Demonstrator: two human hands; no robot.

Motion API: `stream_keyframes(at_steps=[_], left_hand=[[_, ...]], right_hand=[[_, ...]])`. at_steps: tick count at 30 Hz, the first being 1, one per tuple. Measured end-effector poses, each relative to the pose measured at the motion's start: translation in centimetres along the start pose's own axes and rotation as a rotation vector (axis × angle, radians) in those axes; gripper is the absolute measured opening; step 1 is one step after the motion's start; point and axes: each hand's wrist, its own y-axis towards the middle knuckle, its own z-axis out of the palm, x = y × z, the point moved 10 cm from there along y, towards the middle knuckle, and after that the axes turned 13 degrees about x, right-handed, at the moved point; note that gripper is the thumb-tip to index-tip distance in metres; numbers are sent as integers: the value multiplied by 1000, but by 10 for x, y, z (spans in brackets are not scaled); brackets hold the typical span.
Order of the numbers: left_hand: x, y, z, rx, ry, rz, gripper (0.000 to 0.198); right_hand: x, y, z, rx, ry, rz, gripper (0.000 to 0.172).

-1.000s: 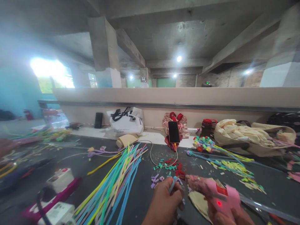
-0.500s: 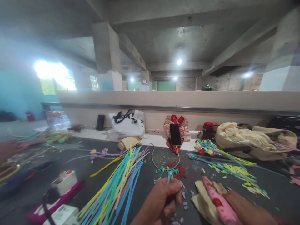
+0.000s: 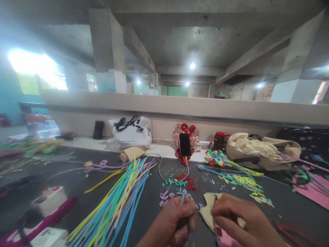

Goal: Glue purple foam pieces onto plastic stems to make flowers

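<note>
My left hand (image 3: 177,219) is closed in a pinch on a blue chenille stem (image 3: 183,196), whose short upper end sticks out above the thumb. To its right my right hand (image 3: 239,216) is curled, fingers together, over a piece of torn cardboard (image 3: 208,214). Whatever those fingers hold is hidden. Part of a pink glue gun (image 3: 227,239) shows beneath the right hand. Small purple cut pieces (image 3: 164,198) lie just beyond the left hand, with green pieces (image 3: 171,180) and red pieces (image 3: 190,184) farther off.
Long coloured chenille stems (image 3: 115,206) spread left of my hands. A power strip (image 3: 43,223) lies at far left. Behind stand a phone (image 3: 185,144) on a cable, a white bag (image 3: 132,133), a bottle (image 3: 219,141) and a cloth bag (image 3: 259,161). Finished-looking flower stems (image 3: 218,157) lie at right.
My right hand has come left, closer to my left hand, and its fingers now curl above the cardboard. The glue gun is mostly covered. The view has turned slightly right.
</note>
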Motion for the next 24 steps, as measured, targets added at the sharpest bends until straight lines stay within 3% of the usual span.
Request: stream_keyframes(at_steps=[3, 6, 12, 15, 18, 24], left_hand=[[6, 2, -3, 17, 5, 7, 29], [10, 5, -5, 49, 27, 4, 33], [10, 5, -6, 36, 19, -4, 38], [10, 6, -3, 47, 2, -4, 38], [10, 5, -6, 11, 7, -10, 35], [22, -5, -29, -200, -79, -126, 35]], right_hand=[[16, 27, -4, -43, 238, 16, 13], [11, 46, 4, -79, 380, 53, 8], [18, 51, 4, -120, 291, -85, 7], [17, 51, 4, -113, 294, -67, 8], [3, 52, 7, -113, 444, 39, 9], [-40, 49, 29, -115, 857, 269, 8]])
